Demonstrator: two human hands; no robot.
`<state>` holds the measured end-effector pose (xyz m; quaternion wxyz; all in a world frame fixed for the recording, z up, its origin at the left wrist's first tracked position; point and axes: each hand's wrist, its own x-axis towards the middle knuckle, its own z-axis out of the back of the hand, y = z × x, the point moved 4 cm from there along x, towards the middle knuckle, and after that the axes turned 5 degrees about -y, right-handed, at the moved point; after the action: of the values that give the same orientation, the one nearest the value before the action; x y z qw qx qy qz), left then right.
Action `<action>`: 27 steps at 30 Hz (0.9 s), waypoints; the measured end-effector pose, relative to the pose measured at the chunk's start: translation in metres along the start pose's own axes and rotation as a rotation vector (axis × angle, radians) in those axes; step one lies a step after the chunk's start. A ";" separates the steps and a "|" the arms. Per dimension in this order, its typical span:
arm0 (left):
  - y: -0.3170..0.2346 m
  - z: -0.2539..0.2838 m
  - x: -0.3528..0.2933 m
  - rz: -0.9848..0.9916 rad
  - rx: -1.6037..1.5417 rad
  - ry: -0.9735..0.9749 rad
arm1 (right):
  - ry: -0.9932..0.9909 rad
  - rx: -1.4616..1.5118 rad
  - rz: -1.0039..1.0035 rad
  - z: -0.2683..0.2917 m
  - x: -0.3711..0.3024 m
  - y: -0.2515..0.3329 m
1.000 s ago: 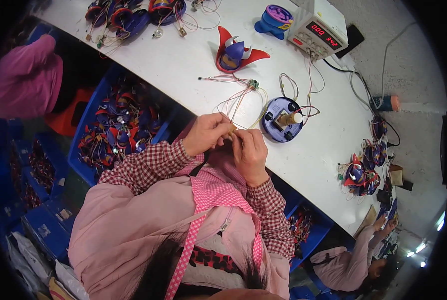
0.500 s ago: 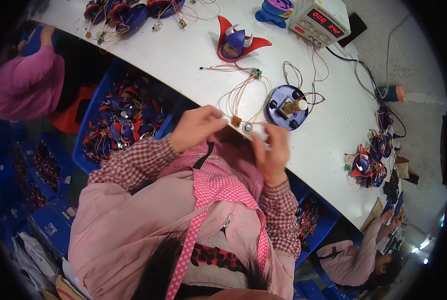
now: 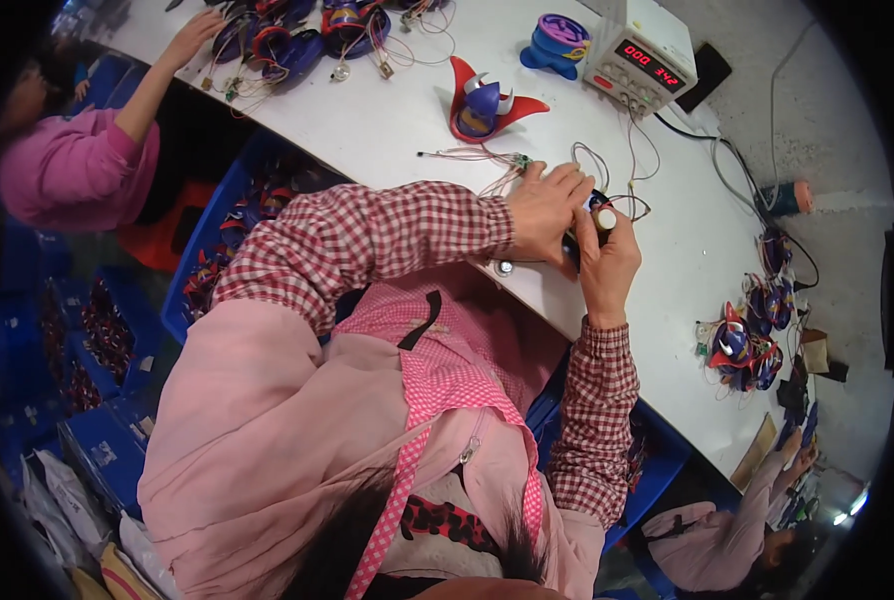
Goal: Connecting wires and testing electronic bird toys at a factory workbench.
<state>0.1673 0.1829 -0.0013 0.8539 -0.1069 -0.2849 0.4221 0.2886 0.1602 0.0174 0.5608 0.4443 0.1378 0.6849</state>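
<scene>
On the white table, both my hands are at the round purple plastic base (image 3: pixel 570 240), which they mostly cover. My left hand (image 3: pixel 547 215) lies across its left side, fingers bent over it. My right hand (image 3: pixel 609 262) grips its right side, thumb and fingers closed around the edge. A pale-tipped cylinder (image 3: pixel 605 219) stands up between the hands. A small green circuit board (image 3: pixel 522 161) with thin wires lies just beyond my left fingers. Below my left wrist, a small round metal part (image 3: pixel 504 268) rests at the table edge.
A red-and-purple horned toy piece (image 3: pixel 483 112) stands farther back, near a blue pot (image 3: pixel 555 45) and a white power supply (image 3: pixel 642 55). More wired toy pieces (image 3: pixel 355 25) lie at far left and right (image 3: pixel 737 345). A blue bin (image 3: pixel 175 300) adjoins the table. Co-workers sit both sides.
Both hands have moved from the table edge, by the small metal part and brown board, up and right onto the purple base. My left forearm now reaches across the table edge.
</scene>
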 end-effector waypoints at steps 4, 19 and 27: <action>0.004 -0.008 0.003 0.072 -0.094 0.108 | -0.035 -0.090 0.202 -0.002 -0.005 0.005; 0.056 0.069 -0.056 0.094 -0.038 -0.468 | -0.120 -0.128 -0.205 0.099 -0.006 -0.086; 0.151 0.061 -0.048 0.563 -0.118 -0.515 | -0.318 -0.295 0.170 0.070 -0.001 0.001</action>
<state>0.0099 0.2356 -0.0346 0.5974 -0.1203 -0.4735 0.6360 0.3411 0.1372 0.0568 0.5748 0.4699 -0.0918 0.6636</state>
